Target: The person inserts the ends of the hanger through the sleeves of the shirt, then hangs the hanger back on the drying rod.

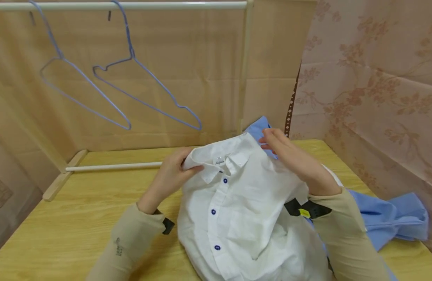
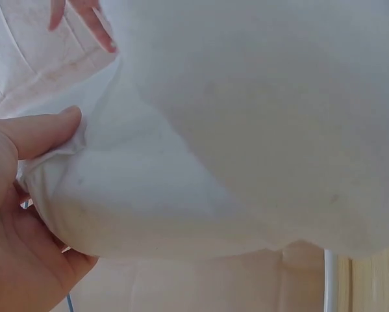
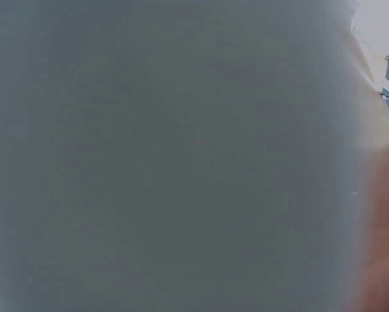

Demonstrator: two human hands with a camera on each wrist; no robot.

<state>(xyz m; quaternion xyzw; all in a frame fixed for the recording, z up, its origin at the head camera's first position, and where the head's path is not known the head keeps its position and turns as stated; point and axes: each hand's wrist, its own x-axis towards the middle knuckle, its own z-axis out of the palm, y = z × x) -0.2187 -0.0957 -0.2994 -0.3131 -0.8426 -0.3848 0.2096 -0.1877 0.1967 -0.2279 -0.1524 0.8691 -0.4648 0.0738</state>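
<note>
A white button-up shirt (image 1: 244, 207) with dark blue buttons is held up above the table, its collar towards the back. My left hand (image 1: 167, 177) grips the left side of the collar, thumb in front. The left wrist view shows that hand (image 2: 19, 214) pinching a fold of the white cloth (image 2: 155, 201). To the right of the collar is my right hand (image 1: 300, 164), fingers straight; whether it touches the shirt cannot be told. Blurred pale cloth (image 3: 181, 156) hides most of the right wrist view, with part of the hand (image 3: 386, 240) at its edge.
Two blue wire hangers, one left (image 1: 52, 34) and one right (image 1: 126, 34), hang from a white rail (image 1: 188, 5). The rack's lower bar (image 1: 114, 166) crosses the wooden table (image 1: 79, 226). Blue cloth lies behind the shirt (image 1: 257, 127) and at right (image 1: 395, 218). Curtains (image 1: 374, 78) stand around.
</note>
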